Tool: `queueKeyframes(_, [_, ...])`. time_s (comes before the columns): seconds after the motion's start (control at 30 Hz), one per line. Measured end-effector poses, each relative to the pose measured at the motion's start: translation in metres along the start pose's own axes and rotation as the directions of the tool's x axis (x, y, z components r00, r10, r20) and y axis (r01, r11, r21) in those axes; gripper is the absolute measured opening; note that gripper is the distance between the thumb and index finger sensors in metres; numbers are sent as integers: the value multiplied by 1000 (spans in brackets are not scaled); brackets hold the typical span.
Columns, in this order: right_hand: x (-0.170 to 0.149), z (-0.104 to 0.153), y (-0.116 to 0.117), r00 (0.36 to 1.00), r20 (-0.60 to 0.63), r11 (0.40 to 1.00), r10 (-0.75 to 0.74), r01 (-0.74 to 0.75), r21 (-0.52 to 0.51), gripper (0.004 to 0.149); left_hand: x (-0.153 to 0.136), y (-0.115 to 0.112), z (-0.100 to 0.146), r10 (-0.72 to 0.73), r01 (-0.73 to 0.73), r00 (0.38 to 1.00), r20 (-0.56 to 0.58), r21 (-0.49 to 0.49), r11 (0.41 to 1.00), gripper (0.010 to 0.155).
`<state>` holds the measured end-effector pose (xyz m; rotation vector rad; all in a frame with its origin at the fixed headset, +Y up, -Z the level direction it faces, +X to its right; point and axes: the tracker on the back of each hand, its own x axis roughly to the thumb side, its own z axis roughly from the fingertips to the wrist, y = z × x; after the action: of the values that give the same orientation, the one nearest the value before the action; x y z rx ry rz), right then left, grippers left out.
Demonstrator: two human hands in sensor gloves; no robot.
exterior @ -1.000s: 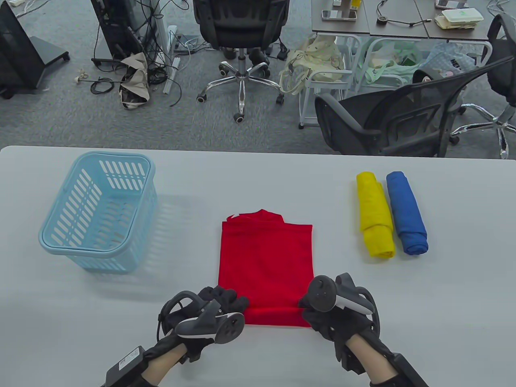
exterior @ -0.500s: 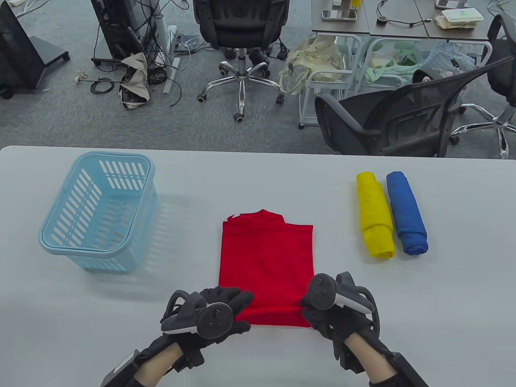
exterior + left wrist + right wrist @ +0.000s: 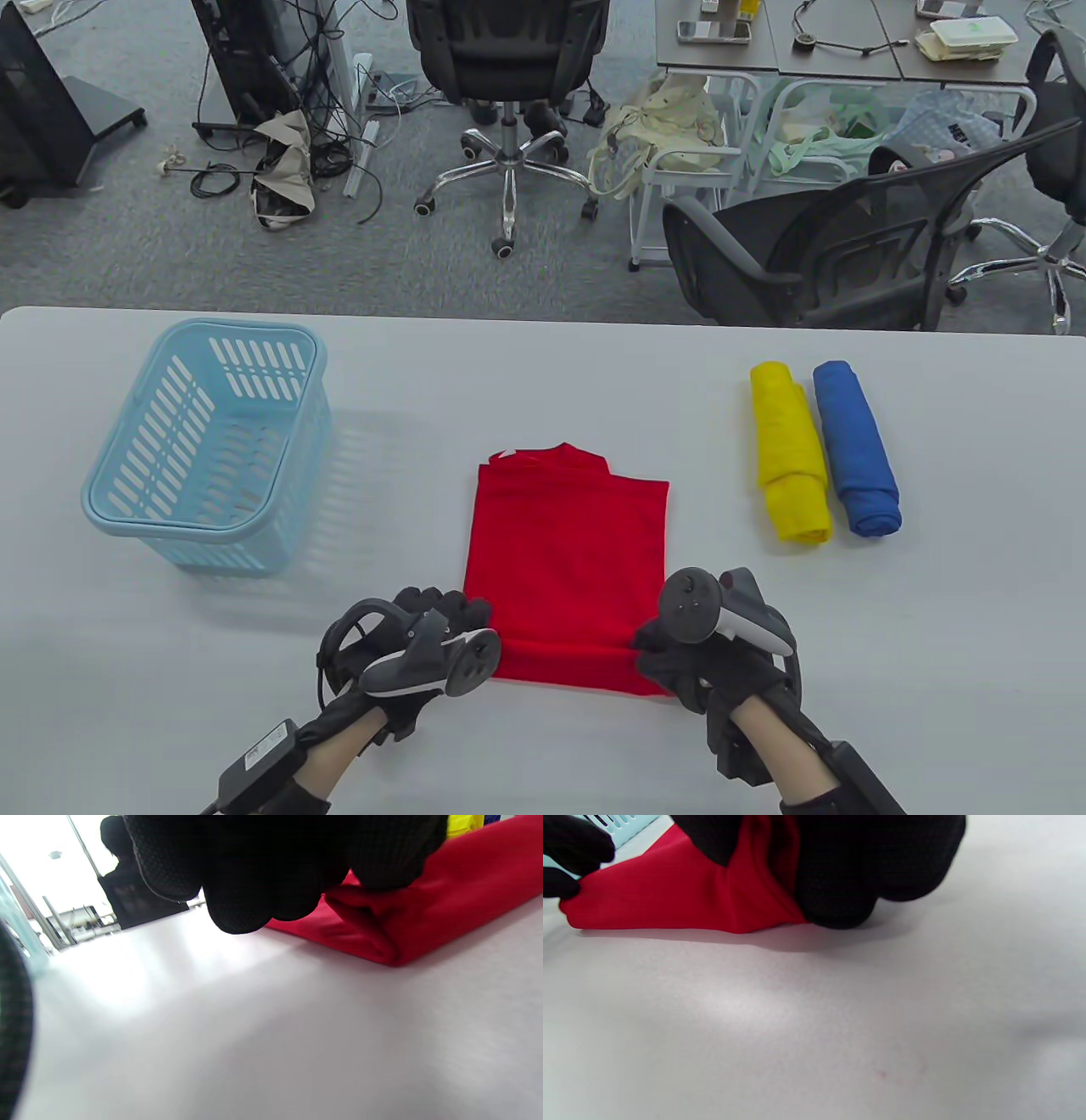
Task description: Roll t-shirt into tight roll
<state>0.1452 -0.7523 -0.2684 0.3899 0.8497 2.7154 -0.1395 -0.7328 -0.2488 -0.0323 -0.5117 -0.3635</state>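
Pale grey counter (image 3: pixel 543 373). Red t-shirt (image 3: pixel 567 560) lies near-centre, folded into a strip, long axis running near to far, collar far. Soft, light, limp; probably best taken at the near corners. Left hand (image 3: pixel 424 645) and right hand (image 3: pixel 704 654) pinch the started roll's ends, fingers (image 3: pixel 237 895) curled.

Folded red t-shirt (image 3: pixel 567 560) flat on table, near edge rolled

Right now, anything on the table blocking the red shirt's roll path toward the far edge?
Nothing visible. Both hands, left hand and right hand, grip the rolled near hem of the red t-shirt. The flat part ahead is bare. The yellow roll and basket sit off to the sides.
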Motion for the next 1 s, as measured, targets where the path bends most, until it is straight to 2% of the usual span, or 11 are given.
queueKeyframes(0.07, [0,0,0,1000,0,1000,3,-3,-1,42,7,20,10,-160,163,986,-34,114,980,53])
queueKeyframes(0.13, [0,-1,0,1000,-1,1000,-1,1,2,42,18,30,16,-159,154,987,22,161,975,52])
queueKeyframes(0.2, [0,0,0,1000,-3,1000,-4,4,1,42,32,22,15,-27,1,980,199,125,992,54])
queueKeyframes(0.3, [-1,4,-1,1000,-25,1000,2,-2,-17,43,41,1,5,1,-2,969,247,1,1000,63])
queueKeyframes(0.37, [1,21,-11,966,-209,969,150,-186,-163,51,40,-9,-2,-26,33,968,249,-25,999,66])
queueKeyframes(0.43, [5,37,-22,881,-363,869,303,-412,-274,53,35,-11,-7,58,-54,965,254,-24,998,65])
queueKeyframes(0.5, [12,47,-28,900,-290,846,327,-415,-334,53,31,-14,-9,121,-113,963,240,-48,992,66])
queueKeyframes(0.57, [25,46,-22,964,5,923,265,-252,-291,52,29,-16,-11,119,-112,965,235,-43,993,67])
queueKeyframes(0.6, [32,43,-14,957,97,935,274,-241,-260,52,30,-16,-11,118,-111,965,235,-43,993,67])
queueKeyframes(0.77, [40,13,26,818,-3,816,575,-574,-64,75,35,-15,-10,54,-44,974,220,-48,998,68])
queueKeyframes(1.0, [35,12,12,884,22,875,467,-459,-156,48,34,-6,-13,28,-26,979,204,-13,1000,48])
